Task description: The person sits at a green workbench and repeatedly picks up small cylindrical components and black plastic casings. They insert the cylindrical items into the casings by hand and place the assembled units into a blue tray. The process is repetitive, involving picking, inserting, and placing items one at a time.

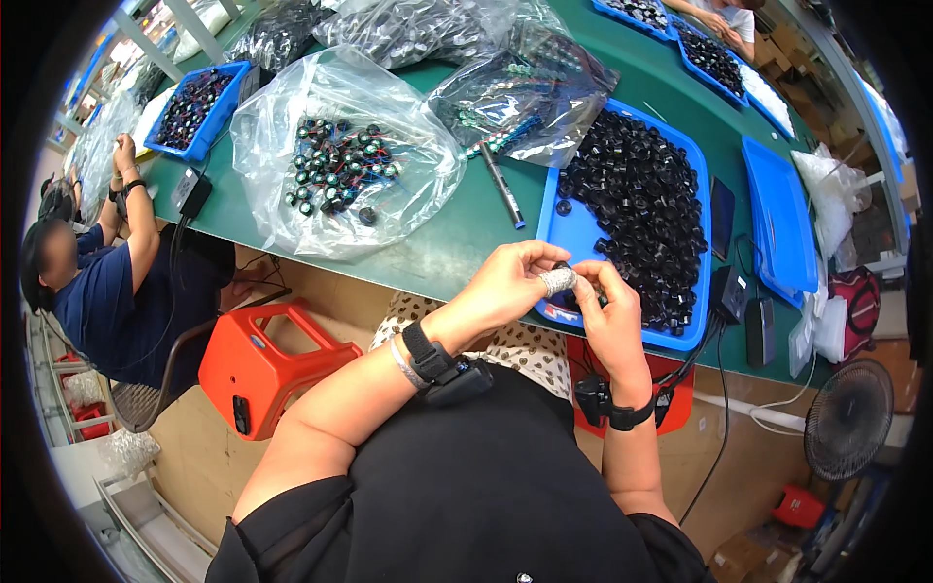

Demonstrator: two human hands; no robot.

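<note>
My left hand [510, 284] and my right hand [612, 316] meet over the near edge of a blue tray [569, 231]. Pinched in my left fingertips is a small black part [562, 265], mostly covered by the fingers. A greyish wrapping [557, 282] covers one finger there. The right fingers are closed close beside it, around something dark that I cannot make out. Many black round caps [637, 209] fill most of the tray. Left of it, a clear plastic bag [262, 146] holds small round parts with wires [340, 165]. A marker pen [501, 185] lies between bag and tray.
More filled plastic bags [408, 34] lie across the green table [428, 267]. Stacked blue trays [777, 219] and a dark phone-like slab [722, 216] are at the right. A red stool [272, 364] and a seated person [112, 282] are at the left; a fan [848, 420] stands lower right.
</note>
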